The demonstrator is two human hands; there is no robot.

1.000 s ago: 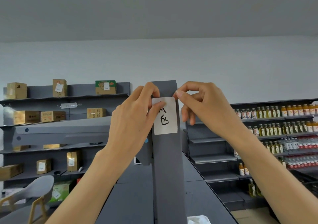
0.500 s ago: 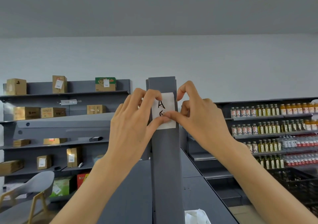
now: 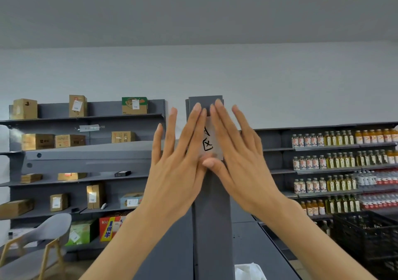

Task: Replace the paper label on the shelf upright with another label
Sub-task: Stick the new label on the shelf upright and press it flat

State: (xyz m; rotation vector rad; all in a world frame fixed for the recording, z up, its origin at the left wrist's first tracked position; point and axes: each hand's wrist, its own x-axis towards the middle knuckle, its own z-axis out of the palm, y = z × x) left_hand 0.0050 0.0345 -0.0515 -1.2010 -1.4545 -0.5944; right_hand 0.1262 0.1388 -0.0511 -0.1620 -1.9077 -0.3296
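Standing close, I see the tall dark grey metal shelf upright (image 3: 212,204) with the white paper label bearing black handwritten marks (image 3: 207,142) high on its front face. If the pressing is uneven, I'd guess the sheet could crease, sit crooked or lift at a corner. The left hand (image 3: 178,161) is spread flat, fingers straight, gripping nothing and lying over the label's left edge. The right hand (image 3: 237,157) is equally flat and empty, covering the right edge, its thumb at the lower margin.
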